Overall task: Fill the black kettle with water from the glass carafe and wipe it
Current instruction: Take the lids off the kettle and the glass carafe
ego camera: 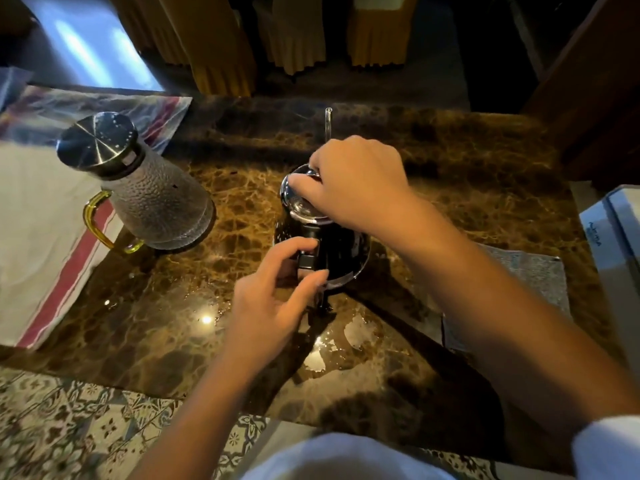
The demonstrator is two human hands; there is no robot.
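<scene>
We are standing the black kettle [329,251] mid-desk [467,174], our right hand [349,181] pinching its shiny lid [298,199] and our left hand [277,296] curling its grip round the handle [308,258]. The capped glass carafe [152,199] is waiting well apart, on the left. A puddle [332,344] is lying nearby, so we are risking the kettle sliding or tipping if we tug the lid hard.

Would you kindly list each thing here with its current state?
Kettle: upright on the counter, lid on.
Carafe: upright, capped, untouched.
Right hand: fingers gripping the kettle lid.
Left hand: fingers at the kettle handle.
Counter: wet with puddles near the kettle.
</scene>
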